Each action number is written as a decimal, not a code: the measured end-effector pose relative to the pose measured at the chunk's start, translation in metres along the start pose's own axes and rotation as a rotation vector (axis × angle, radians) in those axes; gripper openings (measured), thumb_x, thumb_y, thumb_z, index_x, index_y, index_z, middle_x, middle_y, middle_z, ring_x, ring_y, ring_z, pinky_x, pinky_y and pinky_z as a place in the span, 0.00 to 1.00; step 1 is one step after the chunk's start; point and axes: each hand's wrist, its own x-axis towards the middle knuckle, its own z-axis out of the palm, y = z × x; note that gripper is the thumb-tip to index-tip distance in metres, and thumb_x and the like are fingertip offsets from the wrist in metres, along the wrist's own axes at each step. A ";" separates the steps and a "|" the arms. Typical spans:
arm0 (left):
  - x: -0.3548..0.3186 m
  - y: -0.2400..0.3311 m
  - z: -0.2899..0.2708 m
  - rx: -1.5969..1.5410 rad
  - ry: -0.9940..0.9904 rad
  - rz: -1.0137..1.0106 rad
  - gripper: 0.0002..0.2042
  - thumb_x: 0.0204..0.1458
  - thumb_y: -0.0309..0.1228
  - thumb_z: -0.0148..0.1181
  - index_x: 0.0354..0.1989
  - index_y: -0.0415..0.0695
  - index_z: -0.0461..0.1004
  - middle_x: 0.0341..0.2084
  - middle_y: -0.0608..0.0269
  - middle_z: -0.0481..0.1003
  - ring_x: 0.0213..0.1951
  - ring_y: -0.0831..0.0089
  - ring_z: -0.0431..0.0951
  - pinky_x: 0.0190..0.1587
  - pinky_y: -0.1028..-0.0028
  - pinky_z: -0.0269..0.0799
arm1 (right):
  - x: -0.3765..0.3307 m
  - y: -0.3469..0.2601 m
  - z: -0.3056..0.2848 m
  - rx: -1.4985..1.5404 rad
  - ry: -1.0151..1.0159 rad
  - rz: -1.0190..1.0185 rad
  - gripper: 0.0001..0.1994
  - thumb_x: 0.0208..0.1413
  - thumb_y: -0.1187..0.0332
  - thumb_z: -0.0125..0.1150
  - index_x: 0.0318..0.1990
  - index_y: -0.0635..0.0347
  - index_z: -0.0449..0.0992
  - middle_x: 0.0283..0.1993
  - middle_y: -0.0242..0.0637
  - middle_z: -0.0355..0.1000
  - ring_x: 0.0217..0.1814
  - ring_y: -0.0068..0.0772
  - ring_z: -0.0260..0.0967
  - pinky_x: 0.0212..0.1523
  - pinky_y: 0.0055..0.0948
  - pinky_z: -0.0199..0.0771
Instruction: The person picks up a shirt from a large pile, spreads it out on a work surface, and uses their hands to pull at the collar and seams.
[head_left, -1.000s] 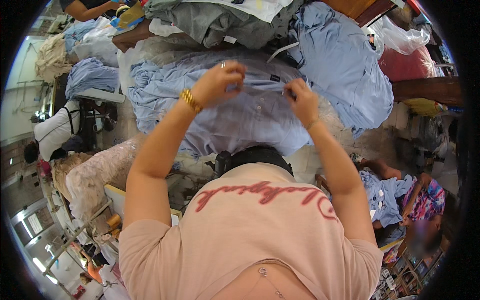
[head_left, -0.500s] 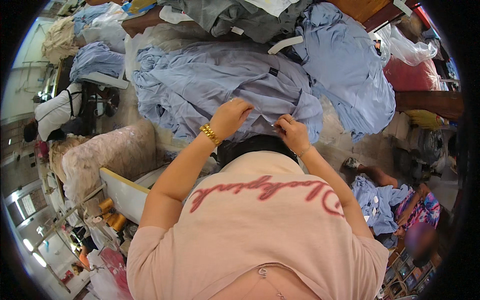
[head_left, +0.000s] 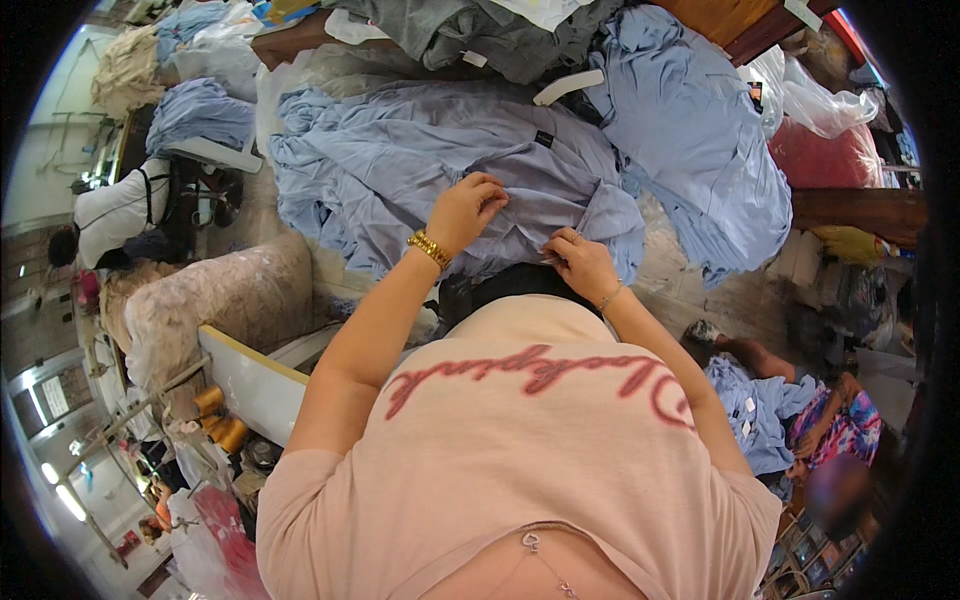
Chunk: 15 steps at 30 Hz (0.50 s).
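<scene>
A light blue-grey shirt [head_left: 420, 150] lies spread in soft folds in front of me, a small dark label [head_left: 543, 138] showing on it. Above its middle is my left hand [head_left: 468, 212], fingertips pinched together; whatever they hold is too small to make out. My right hand [head_left: 582, 264] is lower and to the right, over the shirt's near edge. Its thumb and forefinger are closed, and a small thing between them cannot be told. A gap separates the two hands.
More blue garments [head_left: 690, 140] are heaped at right, with a curved white piece [head_left: 570, 87] beside them. Grey cloth [head_left: 480, 35] lies at the back. A wrapped bundle [head_left: 220, 295] and a yellow-edged white board [head_left: 250, 375] are at left. Co-workers sit left [head_left: 115, 215] and right [head_left: 835, 420].
My left hand has moved slightly farther from me over the shirt, fingers still pinched. My right hand stays near the same spot, its fingers turned a little.
</scene>
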 end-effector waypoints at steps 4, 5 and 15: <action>-0.017 0.011 -0.001 -0.079 -0.030 0.049 0.06 0.43 0.28 0.60 0.30 0.44 0.74 0.41 0.60 0.70 0.37 0.66 0.73 0.39 0.73 0.68 | 0.001 0.001 -0.002 0.052 -0.003 0.013 0.10 0.42 0.73 0.57 0.34 0.54 0.69 0.37 0.33 0.68 0.31 0.42 0.69 0.30 0.35 0.70; -0.018 0.012 -0.003 -0.121 -0.078 0.034 0.06 0.43 0.29 0.60 0.30 0.44 0.74 0.42 0.60 0.69 0.37 0.65 0.73 0.41 0.72 0.68 | 0.001 0.005 -0.001 0.096 0.007 0.030 0.09 0.43 0.73 0.56 0.35 0.54 0.69 0.37 0.34 0.68 0.31 0.43 0.69 0.31 0.36 0.69; 0.063 -0.036 -0.061 0.307 0.095 -0.054 0.07 0.47 0.32 0.55 0.34 0.49 0.72 0.29 0.61 0.73 0.35 0.63 0.73 0.42 0.67 0.63 | 0.120 0.060 -0.057 -0.088 0.266 0.106 0.11 0.48 0.72 0.51 0.41 0.55 0.66 0.39 0.45 0.68 0.42 0.48 0.67 0.38 0.41 0.68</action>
